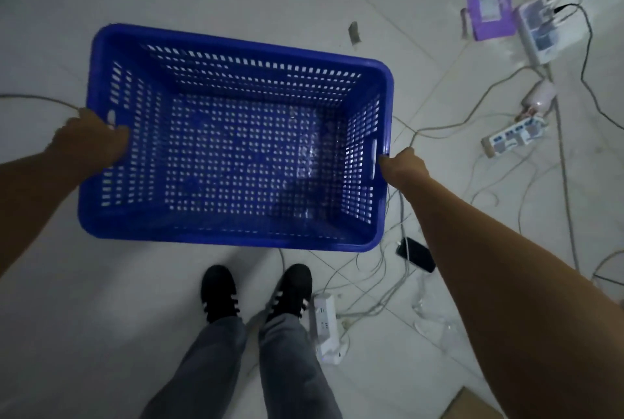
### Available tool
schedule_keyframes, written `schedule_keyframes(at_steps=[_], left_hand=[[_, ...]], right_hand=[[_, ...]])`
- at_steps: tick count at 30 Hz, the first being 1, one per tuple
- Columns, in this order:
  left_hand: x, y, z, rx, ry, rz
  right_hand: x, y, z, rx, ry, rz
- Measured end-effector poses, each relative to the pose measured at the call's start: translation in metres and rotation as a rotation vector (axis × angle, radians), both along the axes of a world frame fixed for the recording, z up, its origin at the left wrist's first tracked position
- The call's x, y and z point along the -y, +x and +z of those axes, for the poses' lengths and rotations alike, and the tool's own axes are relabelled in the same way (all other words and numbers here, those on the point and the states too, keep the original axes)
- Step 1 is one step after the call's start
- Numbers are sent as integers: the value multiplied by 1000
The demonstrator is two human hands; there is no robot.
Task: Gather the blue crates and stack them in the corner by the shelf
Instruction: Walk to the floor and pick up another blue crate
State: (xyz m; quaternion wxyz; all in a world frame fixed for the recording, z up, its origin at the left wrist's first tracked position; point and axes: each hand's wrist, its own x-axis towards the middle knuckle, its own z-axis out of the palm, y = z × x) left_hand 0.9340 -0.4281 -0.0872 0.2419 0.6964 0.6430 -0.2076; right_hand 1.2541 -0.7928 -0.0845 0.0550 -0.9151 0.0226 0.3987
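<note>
One blue crate (236, 145), empty with perforated walls and floor, hangs level above the pale tiled floor in front of me. My left hand (93, 142) grips its left end at the handle slot. At the opposite end, my right hand (403, 165) is closed on the rim beside the right handle slot. No other crate and no shelf show in the head view.
My two black shoes (256, 293) stand just below the crate. White cables (371, 283), power strips (327, 327) (513, 138), a dark phone (417, 254), a purple packet (489, 7) and a white device (540, 30) litter the floor to the right. A cardboard corner (472, 405) sits bottom right.
</note>
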Motion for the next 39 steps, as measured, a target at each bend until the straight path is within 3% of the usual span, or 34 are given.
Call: schedule_keyframes(at_steps=[6,8,11,13,15,17,18,28,33,37,39], left_hand=[[-21,-7,-74,108,-67,50],[-32,-19,-97,112,38,38],[-121,-87,-211,64,245,9],[-148,-118,-249,164,293,64],[-118,-100,-208,176,236,152],[-49,-33,-107,145,164,140],[-36,-20,-90,132,144,140],[-33,-30,-58,127,173,51],[-36,-30,13,109,148,62],[-53,-32,116,198,161,81],[-63,-29,157,122,165,45]], right_hand=[[-22,-6,-60,88,95,-105],[-23,-10,-66,117,115,-131],[-20,-11,-70,150,111,-112],[-19,-12,-71,172,118,-109],[-20,-14,-72,197,139,-130],[-20,-18,-74,229,155,-153],[-20,-20,-76,249,161,-156],[-18,-21,-57,292,170,-102],[-28,-16,0,312,155,-52],[-55,4,97,358,227,5],[-69,14,137,364,228,40]])
